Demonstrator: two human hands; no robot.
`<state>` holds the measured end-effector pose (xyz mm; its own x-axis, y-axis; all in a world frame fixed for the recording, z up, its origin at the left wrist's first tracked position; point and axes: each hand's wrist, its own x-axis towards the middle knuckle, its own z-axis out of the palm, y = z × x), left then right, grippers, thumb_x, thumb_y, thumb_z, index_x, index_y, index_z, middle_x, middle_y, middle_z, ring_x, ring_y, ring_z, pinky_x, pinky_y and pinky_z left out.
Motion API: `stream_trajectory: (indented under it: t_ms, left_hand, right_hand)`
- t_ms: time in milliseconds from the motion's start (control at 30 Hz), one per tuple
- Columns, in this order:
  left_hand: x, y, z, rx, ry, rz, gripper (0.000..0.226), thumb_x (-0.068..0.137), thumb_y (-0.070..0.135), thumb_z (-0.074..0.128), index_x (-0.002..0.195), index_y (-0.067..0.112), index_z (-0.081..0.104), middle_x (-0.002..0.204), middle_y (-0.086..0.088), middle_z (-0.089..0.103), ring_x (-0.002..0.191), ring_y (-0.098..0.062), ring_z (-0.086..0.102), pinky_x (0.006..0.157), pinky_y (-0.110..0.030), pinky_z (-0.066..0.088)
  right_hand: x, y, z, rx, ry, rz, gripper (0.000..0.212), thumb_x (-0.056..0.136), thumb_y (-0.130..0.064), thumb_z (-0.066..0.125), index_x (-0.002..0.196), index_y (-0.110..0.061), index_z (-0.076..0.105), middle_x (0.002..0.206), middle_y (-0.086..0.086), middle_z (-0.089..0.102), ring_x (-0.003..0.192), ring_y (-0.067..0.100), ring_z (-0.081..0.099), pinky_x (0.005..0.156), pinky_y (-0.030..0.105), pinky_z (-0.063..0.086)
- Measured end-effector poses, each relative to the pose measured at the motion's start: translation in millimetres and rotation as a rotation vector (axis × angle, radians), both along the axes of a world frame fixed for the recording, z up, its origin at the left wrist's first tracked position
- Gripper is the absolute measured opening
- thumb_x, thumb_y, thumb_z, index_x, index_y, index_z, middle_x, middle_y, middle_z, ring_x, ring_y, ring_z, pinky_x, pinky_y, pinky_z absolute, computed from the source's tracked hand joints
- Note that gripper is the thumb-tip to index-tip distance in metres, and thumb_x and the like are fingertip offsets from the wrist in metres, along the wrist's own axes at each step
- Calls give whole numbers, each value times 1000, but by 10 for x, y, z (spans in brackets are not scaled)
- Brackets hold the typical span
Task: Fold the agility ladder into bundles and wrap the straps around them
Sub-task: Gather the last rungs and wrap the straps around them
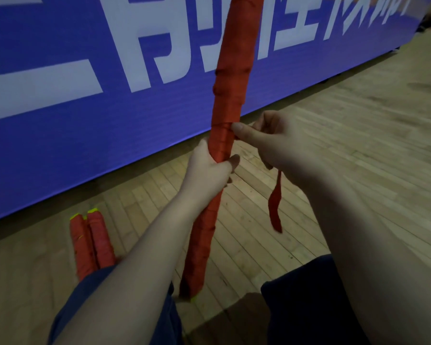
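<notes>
A long ladder bundle, wound all over in red strap, stands nearly upright in front of me, its lower end near the floor between my legs. My left hand grips the bundle around its middle. Just above it, my right hand pinches the red strap against the bundle's right side with the thumb. The strap's loose tail hangs down from under my right hand.
Two wrapped red bundles with yellow-green tips lie side by side on the wooden floor at lower left. A blue banner with large white characters runs along the back. My dark-clothed legs fill the bottom.
</notes>
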<state>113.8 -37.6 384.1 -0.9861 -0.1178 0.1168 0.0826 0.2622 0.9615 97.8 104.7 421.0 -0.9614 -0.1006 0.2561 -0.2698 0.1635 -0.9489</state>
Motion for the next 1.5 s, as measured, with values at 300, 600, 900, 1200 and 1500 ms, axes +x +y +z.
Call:
stream_trajectory:
  t_ms: [300,600,900,1200,1500]
  left_hand:
    - [-26,169,-184,-522,111,82,67,75,26,73,130,19,34,115,0,50,104,-19,56,76,-32,48]
    - [-13,-70,70,289,-111,-393,24,79,20,74,101,14,69,90,-3,73,83,-15,70,75,-29,56]
    - [115,-76,151,447,-246,-534,29,77,28,57,91,4,60,71,-15,67,56,-22,62,52,-28,49]
    - [41,-5,-37,-135,5,18,21,88,39,67,93,26,51,82,0,62,68,-14,60,60,-30,45]
    - [102,135,-78,-324,115,176,26,97,39,55,101,19,38,82,10,49,70,-10,52,51,-23,33]
  right_hand:
    - [51,-229,-47,47,70,-284,44,74,-34,82,62,-19,42,54,-7,44,49,7,45,53,28,39]
    - [-40,80,8,-574,-62,219,37,84,-13,67,66,-13,35,55,5,36,32,7,24,34,20,18]
    - [12,144,129,-463,-116,287,32,80,-23,66,66,-12,39,47,-3,43,33,5,25,33,19,16]
    - [-45,79,-8,184,-185,-23,22,97,-34,58,97,-12,60,73,5,72,34,9,33,35,21,28]
    - [-24,-46,-46,125,-190,-27,17,89,-22,63,85,-9,74,52,12,56,40,17,39,43,26,29]
